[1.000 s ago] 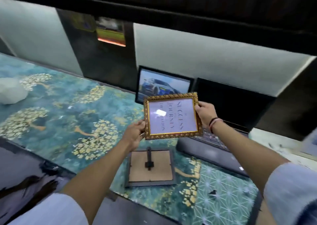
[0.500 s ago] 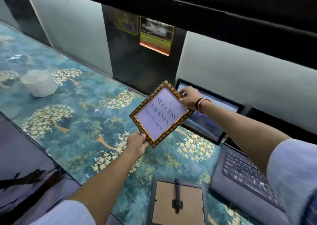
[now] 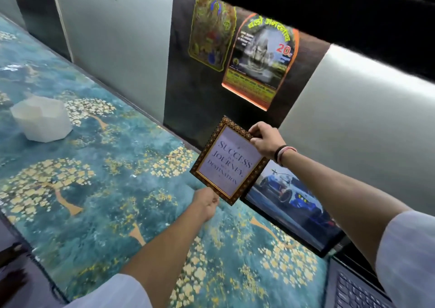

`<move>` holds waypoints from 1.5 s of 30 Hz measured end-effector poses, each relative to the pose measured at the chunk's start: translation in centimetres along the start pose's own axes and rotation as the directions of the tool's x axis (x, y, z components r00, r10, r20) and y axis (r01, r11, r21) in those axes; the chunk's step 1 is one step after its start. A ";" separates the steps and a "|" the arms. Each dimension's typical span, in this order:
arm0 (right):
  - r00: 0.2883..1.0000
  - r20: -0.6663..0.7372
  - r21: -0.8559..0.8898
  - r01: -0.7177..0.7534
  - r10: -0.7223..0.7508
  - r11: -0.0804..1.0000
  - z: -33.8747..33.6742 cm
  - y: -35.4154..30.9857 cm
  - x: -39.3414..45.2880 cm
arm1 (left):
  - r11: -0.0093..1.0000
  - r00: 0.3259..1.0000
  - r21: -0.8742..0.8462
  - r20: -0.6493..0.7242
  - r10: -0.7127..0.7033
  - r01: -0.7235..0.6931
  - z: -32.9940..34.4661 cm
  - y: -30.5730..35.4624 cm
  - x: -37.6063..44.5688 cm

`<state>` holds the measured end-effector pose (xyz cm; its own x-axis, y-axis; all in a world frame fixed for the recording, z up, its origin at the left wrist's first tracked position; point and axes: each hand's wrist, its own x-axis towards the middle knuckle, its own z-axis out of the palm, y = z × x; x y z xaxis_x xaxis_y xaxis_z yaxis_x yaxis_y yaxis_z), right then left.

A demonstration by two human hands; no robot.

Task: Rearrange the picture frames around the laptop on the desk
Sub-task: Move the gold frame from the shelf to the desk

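Both hands grasp the ornate gold-and-black rectangular picture frame [image 3: 228, 160]: left hand [image 3: 207, 204] pinching its lower edge, right hand [image 3: 264, 140] its top corner, tilted, showing a pale printed quote.

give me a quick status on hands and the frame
Left hand and right hand both grip the gold frame, held tilted above the desk. Car picture stands close behind it, by the laptop.

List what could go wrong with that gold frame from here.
1. The gold frame hangs tilted in the air, pinched only at opposite corners by the left hand and right hand; such a thin grip might slip.
2. Its lower corner overlaps the car picture from this view, so setting it down could knock that.
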<state>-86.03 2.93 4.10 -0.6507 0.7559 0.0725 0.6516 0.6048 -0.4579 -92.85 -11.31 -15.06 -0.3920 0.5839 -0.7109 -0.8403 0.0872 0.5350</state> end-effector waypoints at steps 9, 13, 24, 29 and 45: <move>0.999 0.017 -0.069 -0.029 0.031 0.997 1.4 -0.7 3.4 | 0.992 0.991 -0.093 0.117 -0.070 0.081 -0.2 0.6 3.9; 0.998 0.040 -0.095 -0.034 0.038 0.995 1.8 -0.1 3.8 | 0.988 0.981 -0.110 0.171 -0.090 0.110 0.3 0.5 4.9; 0.997 -0.072 -0.025 -0.043 0.041 0.999 3.2 0.5 3.6 | 0.992 0.987 -0.113 0.159 -0.031 0.049 -0.3 0.8 5.7; 0.988 -0.032 -0.362 0.127 -0.149 0.923 3.4 0.8 2.5 | 0.991 0.979 -0.127 0.202 -0.025 0.052 -0.3 0.4 5.3; 0.883 -0.386 -0.014 -0.295 0.267 0.955 6.3 1.5 -0.6 | 0.980 0.977 -0.188 0.213 -0.021 0.062 0.5 -0.3 4.9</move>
<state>-87.14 1.82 -2.21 -0.2499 0.9258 0.2837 0.8203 0.3581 -0.4460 -94.36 -8.09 -18.53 -0.2854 0.7401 -0.6089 -0.9186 -0.0299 0.3942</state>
